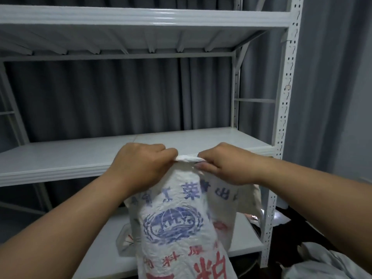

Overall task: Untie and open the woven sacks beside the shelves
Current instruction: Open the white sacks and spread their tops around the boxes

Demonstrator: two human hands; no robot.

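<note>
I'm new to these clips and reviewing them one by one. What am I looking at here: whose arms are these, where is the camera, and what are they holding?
There is no machine here. One camera sits on a person's head and looks forward and down, so the two bare arms that reach in from the bottom are that person's own. The left hand and the right hand each pinch the bunched top of a white woven sack with a blue globe emblem and red lettering. The short twisted piece of sack between them is where it is closed. Behind it stands a white metal shelf unit in front of a grey curtain. More pale sacking lies at lower right.
</note>
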